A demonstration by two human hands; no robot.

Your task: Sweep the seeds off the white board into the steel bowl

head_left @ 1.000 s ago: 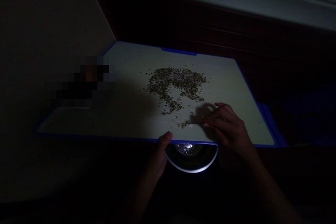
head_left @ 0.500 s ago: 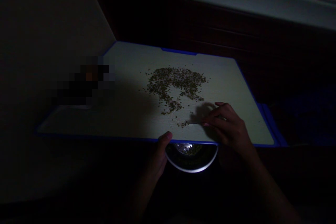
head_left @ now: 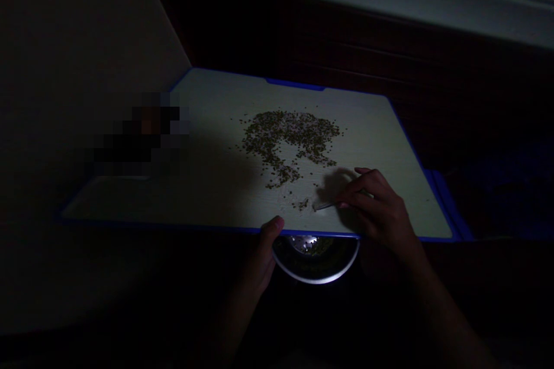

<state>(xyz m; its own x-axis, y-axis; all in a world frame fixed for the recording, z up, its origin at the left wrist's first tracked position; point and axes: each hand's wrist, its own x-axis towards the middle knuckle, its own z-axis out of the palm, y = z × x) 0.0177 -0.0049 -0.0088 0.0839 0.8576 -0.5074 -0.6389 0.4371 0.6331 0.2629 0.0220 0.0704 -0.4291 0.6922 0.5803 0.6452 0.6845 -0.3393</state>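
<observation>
**Right hand (head_left: 378, 207) pinches a thin, grey, metallic-looking tool (head_left: 325, 206) at a pale rectangular board with blue edging (head_left: 381, 144)**

The tool's rear end is hidden inside the right hand's closed fingers; its tip is beside a small cluster of greenish-brown seed-like grains (head_left: 300, 205). The left hand (head_left: 266, 245) lays its thumb over the board's near edge; its other fingers sink into darkness, so I cannot tell whether they grip. The board covers the far part of one round, shiny-rimmed bowl (head_left: 322, 281), whose contents are hard to make out. A pixelated patch (head_left: 138, 138) masks the board's left side. Two hands, one tool and one board show; the main spread of greenish-brown grains (head_left: 289, 127), mid-board, is too numerous to count.
</observation>
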